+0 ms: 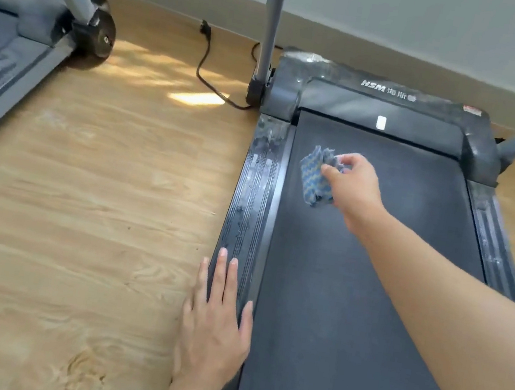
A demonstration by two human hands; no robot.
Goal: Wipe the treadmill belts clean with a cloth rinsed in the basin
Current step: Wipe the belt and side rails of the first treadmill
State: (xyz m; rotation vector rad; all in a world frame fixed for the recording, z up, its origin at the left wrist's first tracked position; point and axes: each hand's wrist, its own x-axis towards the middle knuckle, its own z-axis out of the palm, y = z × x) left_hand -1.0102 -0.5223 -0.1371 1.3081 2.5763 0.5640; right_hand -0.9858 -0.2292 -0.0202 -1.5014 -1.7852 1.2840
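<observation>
the right hand reaches forward over the belt of the near treadmill, its fingers and thumb pinching a bunched corner of the cloth. the cloth is a blue and grey zigzag-patterned rag, crumpled, lying on the front left part of the belt, near the motor cover and just beside the left side rail. the left hand rests flat on that rail nearer the camera, fingers straight and slightly spread, holding nothing; it looks like a brace for the lean forward.

the cloth looks soft, light and limp; it should fold under any push, so a gathered handful pressed down with the palm will likely scrub better than a pinch at one edge. if damp it may drag a little on the textured belt, though wetness cannot be told here. its longer side runs roughly along the belt, from near the motor cover back toward the person, with the bunched end under the fingers.

the belt itself is long and dark, its long axis running away from the camera toward the wall; it shows a pale dusty haze over much of its surface, so the wiping seems far from done. a second treadmill sits at the left across the wooden floor. no basin is in view.
</observation>
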